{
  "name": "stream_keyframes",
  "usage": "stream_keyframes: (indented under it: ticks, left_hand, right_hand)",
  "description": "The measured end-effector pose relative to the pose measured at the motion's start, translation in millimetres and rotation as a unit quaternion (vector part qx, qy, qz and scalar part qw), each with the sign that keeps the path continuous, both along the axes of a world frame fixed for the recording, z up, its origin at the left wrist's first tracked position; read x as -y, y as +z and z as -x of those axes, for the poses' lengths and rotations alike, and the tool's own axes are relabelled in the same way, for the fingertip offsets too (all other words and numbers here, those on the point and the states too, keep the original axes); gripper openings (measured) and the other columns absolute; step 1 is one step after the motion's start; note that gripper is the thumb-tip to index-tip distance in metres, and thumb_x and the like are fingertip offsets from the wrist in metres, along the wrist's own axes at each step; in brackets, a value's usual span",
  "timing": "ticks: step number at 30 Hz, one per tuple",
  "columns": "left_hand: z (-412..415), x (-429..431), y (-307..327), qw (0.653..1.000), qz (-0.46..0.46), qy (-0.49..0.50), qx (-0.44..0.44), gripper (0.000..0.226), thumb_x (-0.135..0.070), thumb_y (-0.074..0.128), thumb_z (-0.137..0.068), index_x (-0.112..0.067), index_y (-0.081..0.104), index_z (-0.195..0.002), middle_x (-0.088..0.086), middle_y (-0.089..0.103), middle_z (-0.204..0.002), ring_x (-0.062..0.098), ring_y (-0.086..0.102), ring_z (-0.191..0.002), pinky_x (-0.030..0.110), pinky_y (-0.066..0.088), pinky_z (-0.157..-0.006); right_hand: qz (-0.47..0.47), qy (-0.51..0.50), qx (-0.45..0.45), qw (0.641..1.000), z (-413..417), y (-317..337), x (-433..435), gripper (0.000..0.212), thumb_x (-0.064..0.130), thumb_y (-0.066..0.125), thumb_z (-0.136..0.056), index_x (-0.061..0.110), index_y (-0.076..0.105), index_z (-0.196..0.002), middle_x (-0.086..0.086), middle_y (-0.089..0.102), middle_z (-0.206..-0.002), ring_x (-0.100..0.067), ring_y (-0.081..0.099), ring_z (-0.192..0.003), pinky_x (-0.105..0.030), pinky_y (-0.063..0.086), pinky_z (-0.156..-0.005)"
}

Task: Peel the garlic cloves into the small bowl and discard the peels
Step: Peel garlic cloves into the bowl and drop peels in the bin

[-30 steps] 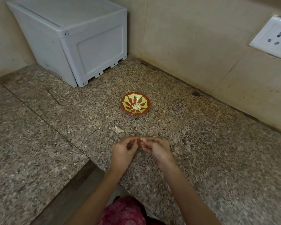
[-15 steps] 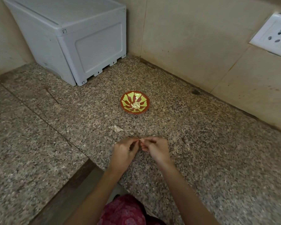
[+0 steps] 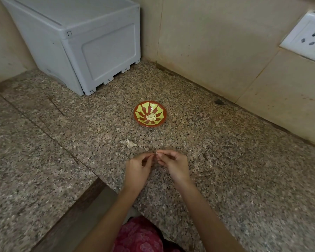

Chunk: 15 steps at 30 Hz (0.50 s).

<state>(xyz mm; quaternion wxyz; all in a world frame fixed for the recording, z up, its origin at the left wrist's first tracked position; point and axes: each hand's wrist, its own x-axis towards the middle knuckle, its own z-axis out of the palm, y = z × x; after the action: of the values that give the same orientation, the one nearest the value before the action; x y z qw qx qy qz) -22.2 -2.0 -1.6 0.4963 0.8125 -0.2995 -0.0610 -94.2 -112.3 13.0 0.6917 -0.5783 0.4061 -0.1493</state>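
Spreading across the view, the speckled tabletop carries a grey plastic box in the far corner. Both hands hover low over the near edge. The left hand and right hand are curled, with their fingertips meeting. The small bowl sits straight ahead of that meeting point and well apart from it, so neither hand looks nearer. It holds peeled cloves. A loose peel lies just beyond the left hand. Pinched between both sets of fingertips is a tiny pale garlic clove, too small to tell its long axis.

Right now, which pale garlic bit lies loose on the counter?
The crumpled whitish scrap on the speckled granite counter; the other pieces sit inside the small red-and-green patterned bowl.
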Motion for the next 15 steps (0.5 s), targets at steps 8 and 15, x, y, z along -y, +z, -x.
stream_keyframes:
  ticks: [8,15]
  left_hand:
    - [-4,9,-2,0.968,0.064,0.053,-0.235,0.015,-0.008,0.067,-0.088,-0.018,0.075,-0.096,-0.004,0.075,-0.087,0.012,0.071,-0.08,0.039,0.058,-0.081]
    - [-2,8,4,0.958,0.101,0.052,-0.262,0.024,0.0,0.067,-0.085,-0.022,0.075,-0.093,-0.004,0.075,-0.09,0.012,0.071,-0.083,0.031,0.057,-0.082]
  right_hand:
    - [-0.042,0.021,0.029,0.998,4,1,6,0.016,-0.003,0.071,-0.084,0.008,0.076,-0.095,-0.008,0.076,-0.098,-0.021,0.073,-0.094,-0.028,0.059,-0.084]
    - [0.147,0.059,-0.007,0.987,5,-9,7,0.015,0.007,0.075,-0.085,0.02,0.078,-0.091,0.006,0.077,-0.088,-0.012,0.073,-0.085,-0.035,0.058,-0.087]
